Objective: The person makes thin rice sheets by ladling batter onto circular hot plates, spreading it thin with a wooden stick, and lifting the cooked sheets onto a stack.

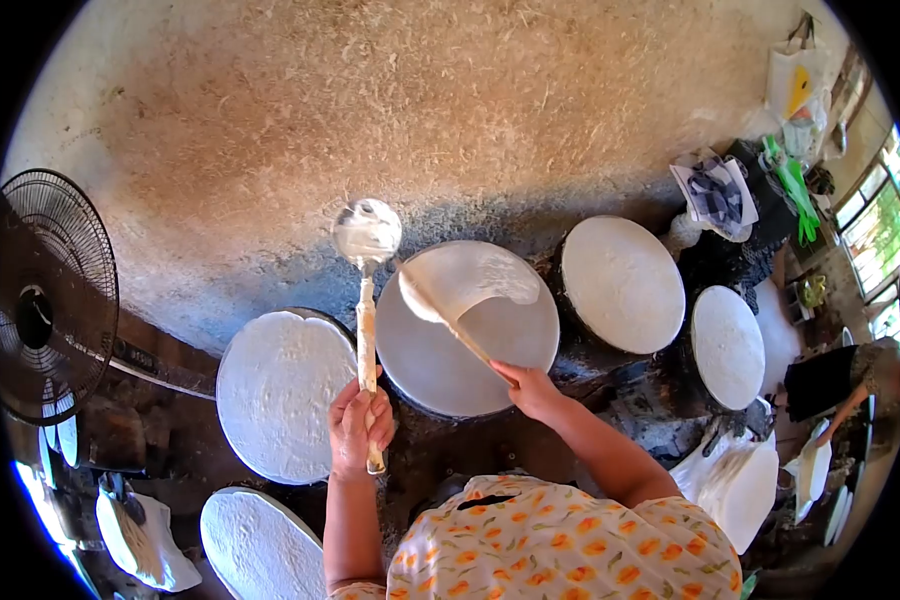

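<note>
My left hand (360, 425) is closed round the handle of a ladle (367, 235), whose round bowl, coated in white batter, is held up in front of the wall. My right hand (532, 388) grips a thin wooden stick (440, 312), which slants up and left over a round grey-white griddle (450, 365). White batter (495, 275) covers the upper part of that griddle in a curved band; the lower part shows bare. Just left of the ladle handle lies a white-covered round pan (282, 395).
More white round pans (623, 285) stand at the right and lower left. A black fan (55, 295) is at the far left. A cloth (715, 190) lies at the back right. At the far right another person's arm (845, 412) reaches toward a white sheet (813, 470).
</note>
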Available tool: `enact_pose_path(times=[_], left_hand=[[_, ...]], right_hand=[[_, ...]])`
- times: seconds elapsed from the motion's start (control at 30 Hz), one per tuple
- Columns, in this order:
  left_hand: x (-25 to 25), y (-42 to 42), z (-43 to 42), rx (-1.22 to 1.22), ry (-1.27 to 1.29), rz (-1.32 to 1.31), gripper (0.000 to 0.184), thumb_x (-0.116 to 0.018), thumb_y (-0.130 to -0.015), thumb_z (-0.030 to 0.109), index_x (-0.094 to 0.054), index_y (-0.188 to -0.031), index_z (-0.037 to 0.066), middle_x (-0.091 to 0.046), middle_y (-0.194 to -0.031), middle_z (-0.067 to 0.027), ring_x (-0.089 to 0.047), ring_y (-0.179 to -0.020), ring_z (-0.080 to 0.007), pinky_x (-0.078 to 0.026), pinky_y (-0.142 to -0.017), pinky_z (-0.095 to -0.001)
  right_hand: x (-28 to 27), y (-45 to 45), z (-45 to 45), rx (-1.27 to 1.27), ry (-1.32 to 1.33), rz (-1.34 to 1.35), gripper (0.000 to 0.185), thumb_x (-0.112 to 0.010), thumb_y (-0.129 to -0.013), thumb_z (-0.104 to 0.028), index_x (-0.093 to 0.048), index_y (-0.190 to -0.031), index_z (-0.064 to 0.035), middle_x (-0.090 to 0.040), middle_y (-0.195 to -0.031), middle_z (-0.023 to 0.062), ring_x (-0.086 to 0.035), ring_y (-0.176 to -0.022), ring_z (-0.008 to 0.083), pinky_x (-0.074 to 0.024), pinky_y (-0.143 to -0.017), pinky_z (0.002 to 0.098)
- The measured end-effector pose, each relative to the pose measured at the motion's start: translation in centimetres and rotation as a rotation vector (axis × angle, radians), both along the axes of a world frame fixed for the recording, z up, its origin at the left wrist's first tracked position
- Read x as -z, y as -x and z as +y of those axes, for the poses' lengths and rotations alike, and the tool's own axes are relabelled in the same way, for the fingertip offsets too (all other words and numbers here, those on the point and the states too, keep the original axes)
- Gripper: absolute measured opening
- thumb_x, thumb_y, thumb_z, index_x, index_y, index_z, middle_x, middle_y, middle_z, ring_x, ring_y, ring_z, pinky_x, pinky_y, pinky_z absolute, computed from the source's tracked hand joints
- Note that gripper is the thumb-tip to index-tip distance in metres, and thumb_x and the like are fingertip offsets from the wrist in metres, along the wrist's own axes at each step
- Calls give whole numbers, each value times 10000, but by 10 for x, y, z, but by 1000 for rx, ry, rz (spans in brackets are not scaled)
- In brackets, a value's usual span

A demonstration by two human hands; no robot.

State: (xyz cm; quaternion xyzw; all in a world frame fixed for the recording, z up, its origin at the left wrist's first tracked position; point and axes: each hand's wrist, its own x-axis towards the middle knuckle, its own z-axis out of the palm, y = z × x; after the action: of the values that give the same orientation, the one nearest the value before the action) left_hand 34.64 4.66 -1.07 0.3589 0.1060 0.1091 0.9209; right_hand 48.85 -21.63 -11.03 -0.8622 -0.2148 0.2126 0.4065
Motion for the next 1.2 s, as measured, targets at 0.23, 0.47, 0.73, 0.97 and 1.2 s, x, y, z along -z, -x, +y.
enact_pose_path(times=[0.23, 0.47, 0.73, 0.97, 1.2], left_hand=[[11, 8, -6, -31, -175, 124, 271, -456, -938, 122, -511, -1156, -29, -470, -703, -40, -389, -433, -73, -355, -349, -221], [3, 14, -18, -59, -186, 175, 261, -445, -938, 111, -513, -1150, -27, -466, -698, -38, -390, -434, -71, -356, -349, -219], [6, 28, -24, -151, -229, 191, 302, -430, -924, 113, -501, -1168, -50, -452, -691, -34, -369, -412, -66, -334, -332, -213], [0, 29, -45, -208, -210, 238, 290, -418, -923, 84, -500, -1171, -43, -464, -691, -32, -380, -415, -68, -348, -337, -213], [-1, 53, -55, -265, -234, 295, 290, -424, -927, 90, -502, -1174, -41, -453, -684, -30, -386, -415, -70, -349, -338, -214]], right_hand=[[-19, 13, -49, -102, -97, -217, 506, -507, -727, 54, -609, -1184, -138, -653, -1000, 183, -658, -898, 296, -513, -788, 329], [5, -51, -14, 111, -184, -29, 552, -501, -766, 65, -533, -1284, -122, -678, -984, 87, -558, -687, 108, -458, -633, 241], [-29, -27, -60, -320, 81, 261, 528, -514, -759, 33, -588, -1236, -182, -670, -906, 121, -566, -697, 124, -457, -669, 265], [-24, -83, -12, -257, 48, 117, 561, -504, -768, 20, -529, -1293, -174, -652, -1035, 129, -577, -807, 151, -455, -751, 256], [-30, -81, -83, -382, 209, 312, 565, -508, -756, 34, -572, -1256, -221, -628, -786, 64, -491, -640, 87, -434, -631, 230]])
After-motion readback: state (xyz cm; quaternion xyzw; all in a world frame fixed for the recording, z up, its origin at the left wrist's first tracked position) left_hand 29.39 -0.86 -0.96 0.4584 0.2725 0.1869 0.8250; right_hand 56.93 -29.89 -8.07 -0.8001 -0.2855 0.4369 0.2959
